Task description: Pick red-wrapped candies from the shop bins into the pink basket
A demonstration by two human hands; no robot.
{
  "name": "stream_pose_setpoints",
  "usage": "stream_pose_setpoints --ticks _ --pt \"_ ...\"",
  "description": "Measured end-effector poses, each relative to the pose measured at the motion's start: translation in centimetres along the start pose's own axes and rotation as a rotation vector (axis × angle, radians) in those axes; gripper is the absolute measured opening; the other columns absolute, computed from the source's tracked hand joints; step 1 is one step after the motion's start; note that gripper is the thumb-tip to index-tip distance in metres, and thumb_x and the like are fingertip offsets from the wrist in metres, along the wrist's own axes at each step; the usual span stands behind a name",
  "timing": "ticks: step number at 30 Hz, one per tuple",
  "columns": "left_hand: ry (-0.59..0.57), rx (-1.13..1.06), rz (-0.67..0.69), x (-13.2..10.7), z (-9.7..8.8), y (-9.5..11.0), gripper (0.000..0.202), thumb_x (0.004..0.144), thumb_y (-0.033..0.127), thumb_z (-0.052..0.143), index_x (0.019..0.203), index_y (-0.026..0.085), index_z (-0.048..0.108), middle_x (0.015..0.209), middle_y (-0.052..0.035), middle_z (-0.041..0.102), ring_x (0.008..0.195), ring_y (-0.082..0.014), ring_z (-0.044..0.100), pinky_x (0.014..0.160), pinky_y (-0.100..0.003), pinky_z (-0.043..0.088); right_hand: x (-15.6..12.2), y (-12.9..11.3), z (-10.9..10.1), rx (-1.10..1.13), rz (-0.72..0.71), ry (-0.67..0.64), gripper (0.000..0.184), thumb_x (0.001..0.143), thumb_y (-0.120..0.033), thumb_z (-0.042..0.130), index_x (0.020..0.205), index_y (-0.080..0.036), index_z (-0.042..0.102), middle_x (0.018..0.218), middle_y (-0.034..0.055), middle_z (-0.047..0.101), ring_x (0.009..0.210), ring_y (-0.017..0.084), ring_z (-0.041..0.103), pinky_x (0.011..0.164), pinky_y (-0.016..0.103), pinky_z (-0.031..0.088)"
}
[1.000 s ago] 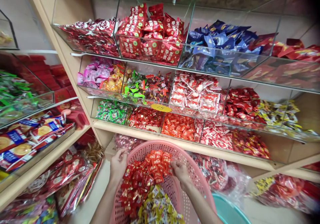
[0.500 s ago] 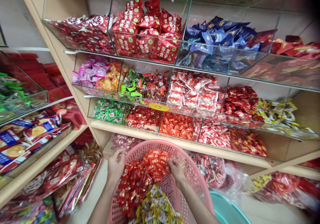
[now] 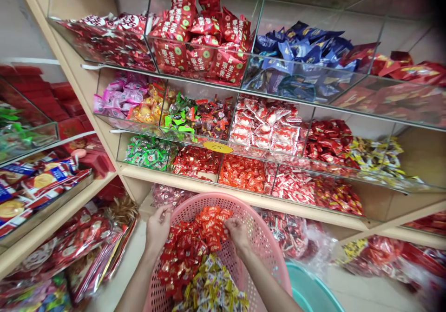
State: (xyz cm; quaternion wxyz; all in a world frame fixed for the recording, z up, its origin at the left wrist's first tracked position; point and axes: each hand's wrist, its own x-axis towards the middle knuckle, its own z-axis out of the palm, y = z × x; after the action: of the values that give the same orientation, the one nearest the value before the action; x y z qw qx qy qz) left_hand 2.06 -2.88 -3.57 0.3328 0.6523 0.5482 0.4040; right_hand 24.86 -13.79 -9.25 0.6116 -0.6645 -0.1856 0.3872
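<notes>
A pink perforated plastic basket (image 3: 270,242) stands below the shelves, tilted in my view. Inside are orange-wrapped candies (image 3: 211,226), darker red-wrapped candies (image 3: 179,258) and yellow-and-white wrapped candies (image 3: 214,286). My left hand (image 3: 158,228) is at the basket's left rim, fingers curled and closed; what they hold, if anything, does not show. My right hand (image 3: 237,233) hangs over the basket, its fingers pinched together at the right edge of the orange candies. Whether something is between those fingers is hidden.
Wooden shelves (image 3: 244,195) with clear bins of wrapped candies rise ahead. A yellow price tag (image 3: 218,147) sits on one bin front. A teal tub (image 3: 310,288) stands right of the basket. Bagged sweets (image 3: 296,230) lie under the shelf, and packaged goods (image 3: 80,251) at left.
The view has shifted slightly, so shelves, basket and hands all appear a little further left. Both hands keep nearly the same closed pose beside the orange candies.
</notes>
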Motion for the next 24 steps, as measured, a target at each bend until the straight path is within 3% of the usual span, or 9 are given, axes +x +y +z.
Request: stream_pose_setpoints --ticks 9,12,17,20,24 --pt "-0.015 0.014 0.010 0.2 0.1 0.0 0.033 0.073 0.039 0.045 0.089 0.017 0.064 0.090 -0.0082 0.068 0.082 -0.0209 0.063 0.073 -0.030 0.049 0.2 0.1 0.3 -0.040 -0.054 0.014 0.045 0.049 -0.058 0.066 0.053 -0.019 0.043 0.040 -0.0047 0.045 0.036 0.008 0.037 0.038 0.022 0.028" --pt "-0.083 0.061 0.055 0.9 0.5 -0.4 0.036 0.073 0.040 0.045 0.095 0.016 0.062 0.096 -0.0091 0.067 0.086 -0.0212 0.062 0.075 -0.030 0.048 -0.1 -0.9 -0.5 -0.145 -0.158 0.064 0.044 0.054 -0.057 0.064 0.050 -0.020 0.040 0.041 -0.0050 0.042 0.039 0.008 0.036 0.041 0.023 0.028" --pt "-0.318 0.246 0.149 3.2 2.7 1.9 0.042 0.075 0.039 0.044 0.107 0.015 0.056 0.106 -0.0104 0.063 0.096 -0.0208 0.058 0.082 -0.030 0.044 -0.6 -5.3 -2.4 -0.355 -0.418 0.093 0.038 0.066 -0.052 0.058 0.054 -0.019 0.044 0.048 -0.0025 0.045 0.046 0.010 0.038 0.047 0.023 0.030" --pt "-0.483 0.407 0.174 3.9 4.5 4.5 0.035 0.079 0.041 0.039 0.098 0.019 0.060 0.092 -0.0092 0.067 0.085 -0.0220 0.061 0.074 -0.031 0.044 0.3 -9.1 -3.4 -0.490 -0.576 0.081 0.031 0.075 -0.047 0.050 0.066 -0.018 0.051 0.055 -0.0011 0.050 0.050 0.011 0.042 0.051 0.023 0.032" --pt "-0.448 0.580 0.176 3.7 6.3 5.9 0.033 0.081 0.041 0.039 0.100 0.022 0.059 0.089 -0.0100 0.067 0.084 -0.0223 0.061 0.071 -0.029 0.042 3.9 -13.6 -4.4 -0.877 -0.734 0.106 0.022 0.082 -0.033 0.043 0.091 -0.018 0.057 0.078 0.0047 0.059 0.065 0.014 0.052 0.061 0.024 0.036"
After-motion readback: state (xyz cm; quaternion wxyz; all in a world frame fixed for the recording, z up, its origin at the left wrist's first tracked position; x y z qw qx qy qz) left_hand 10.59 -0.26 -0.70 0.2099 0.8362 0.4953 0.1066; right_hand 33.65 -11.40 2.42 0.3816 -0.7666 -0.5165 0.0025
